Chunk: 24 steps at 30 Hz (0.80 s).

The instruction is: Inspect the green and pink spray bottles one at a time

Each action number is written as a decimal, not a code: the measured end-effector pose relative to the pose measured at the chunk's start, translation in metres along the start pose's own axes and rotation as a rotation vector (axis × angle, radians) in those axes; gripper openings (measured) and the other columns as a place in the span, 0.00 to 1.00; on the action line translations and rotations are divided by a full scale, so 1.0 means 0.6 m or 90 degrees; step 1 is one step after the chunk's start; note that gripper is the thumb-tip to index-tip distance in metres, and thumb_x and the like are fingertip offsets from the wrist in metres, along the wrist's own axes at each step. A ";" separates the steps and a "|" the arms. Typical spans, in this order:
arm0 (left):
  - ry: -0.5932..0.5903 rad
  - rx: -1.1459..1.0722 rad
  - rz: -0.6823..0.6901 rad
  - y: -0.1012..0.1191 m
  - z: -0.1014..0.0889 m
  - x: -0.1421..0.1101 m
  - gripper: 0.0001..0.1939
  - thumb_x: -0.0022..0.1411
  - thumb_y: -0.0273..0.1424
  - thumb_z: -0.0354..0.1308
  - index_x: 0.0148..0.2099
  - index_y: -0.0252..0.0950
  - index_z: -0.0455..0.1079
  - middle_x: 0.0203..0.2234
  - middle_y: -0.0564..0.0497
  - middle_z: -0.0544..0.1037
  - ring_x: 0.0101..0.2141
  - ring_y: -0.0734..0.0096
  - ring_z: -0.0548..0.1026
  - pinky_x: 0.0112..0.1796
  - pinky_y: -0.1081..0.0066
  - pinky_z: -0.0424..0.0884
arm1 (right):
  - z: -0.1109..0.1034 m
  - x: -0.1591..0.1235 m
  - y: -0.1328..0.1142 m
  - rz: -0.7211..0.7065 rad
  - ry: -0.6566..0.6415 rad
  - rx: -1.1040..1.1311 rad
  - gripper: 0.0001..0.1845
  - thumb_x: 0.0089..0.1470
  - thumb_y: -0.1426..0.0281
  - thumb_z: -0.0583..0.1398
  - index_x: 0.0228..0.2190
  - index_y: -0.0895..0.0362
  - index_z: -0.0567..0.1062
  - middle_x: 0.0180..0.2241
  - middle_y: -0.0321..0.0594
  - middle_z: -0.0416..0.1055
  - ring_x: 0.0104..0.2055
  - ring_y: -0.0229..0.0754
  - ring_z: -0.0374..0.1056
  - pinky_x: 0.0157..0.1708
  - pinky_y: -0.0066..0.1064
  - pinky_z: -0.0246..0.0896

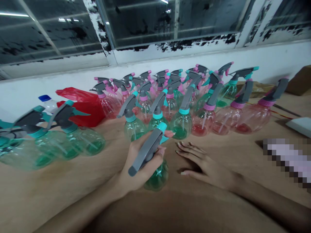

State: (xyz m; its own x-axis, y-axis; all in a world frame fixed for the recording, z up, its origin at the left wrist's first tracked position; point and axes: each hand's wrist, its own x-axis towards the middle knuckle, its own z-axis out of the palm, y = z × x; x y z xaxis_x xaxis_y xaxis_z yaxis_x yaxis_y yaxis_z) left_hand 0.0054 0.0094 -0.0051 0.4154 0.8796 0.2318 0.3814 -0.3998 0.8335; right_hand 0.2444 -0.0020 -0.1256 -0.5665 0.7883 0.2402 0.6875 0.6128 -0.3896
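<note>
My left hand (143, 161) is wrapped round the neck of a green spray bottle (156, 178) with a grey and teal trigger head. That bottle stands upright on the wooden table in front of me, its collar hidden by my fingers. Flat on the tabletop, just right of it, rests my right hand (204, 161), fingers stretched and holding nothing. Directly beyond my hands is a front row of bottles, among them a green spray bottle (181, 124) with a teal collar and a pink spray bottle (204, 123) with a pink collar.
Several green spray bottles (85, 140) stand at the left. Behind them are a red plastic bag (89, 110) and a blue-capped bottle (47, 103). More pink and green bottles crowd toward the wall (31, 76). A cardboard box (301, 81) and a white object (301, 126) lie at the right.
</note>
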 end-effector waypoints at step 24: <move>0.033 0.062 0.038 -0.003 0.000 0.005 0.14 0.56 0.29 0.51 0.45 0.43 0.70 0.21 0.56 0.72 0.22 0.69 0.70 0.27 0.69 0.70 | -0.002 0.000 -0.001 0.000 0.000 -0.003 0.34 0.57 0.53 0.55 0.60 0.52 0.57 0.63 0.41 0.53 0.65 0.46 0.46 0.63 0.49 0.45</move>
State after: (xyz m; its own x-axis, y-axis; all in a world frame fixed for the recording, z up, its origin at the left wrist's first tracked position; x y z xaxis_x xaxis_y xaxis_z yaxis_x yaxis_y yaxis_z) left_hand 0.0060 0.0130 -0.0059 0.3978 0.8643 0.3077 0.4370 -0.4734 0.7648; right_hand 0.2445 -0.0023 -0.1242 -0.5663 0.7886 0.2398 0.6896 0.6126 -0.3861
